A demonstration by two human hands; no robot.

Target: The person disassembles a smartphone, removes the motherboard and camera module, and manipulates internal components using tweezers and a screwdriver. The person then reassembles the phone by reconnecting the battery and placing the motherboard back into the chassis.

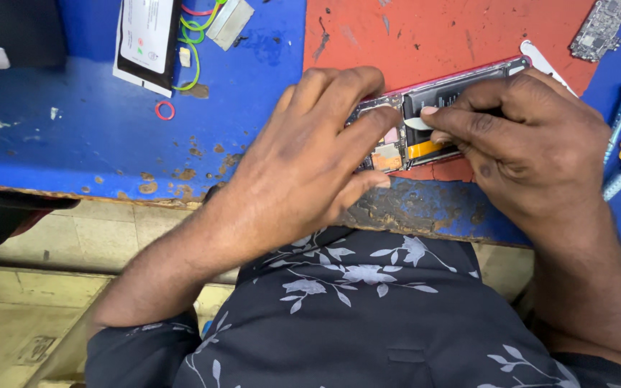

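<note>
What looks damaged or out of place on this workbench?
The blue bench top is badly worn: paint has chipped off along its front edge, baring brown patches. The phone under the left hand and right hand lies open, insides exposed. A loose circuit board sits apart at the top right.

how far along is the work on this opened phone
Done: the phone lies with its back off, battery and boards exposed, and a loose circuit board sits apart on the red mat. In hand: the left hand steadies the phone while the right hand works a small white pick at the battery's edge. Left: the battery is still seated.
</note>
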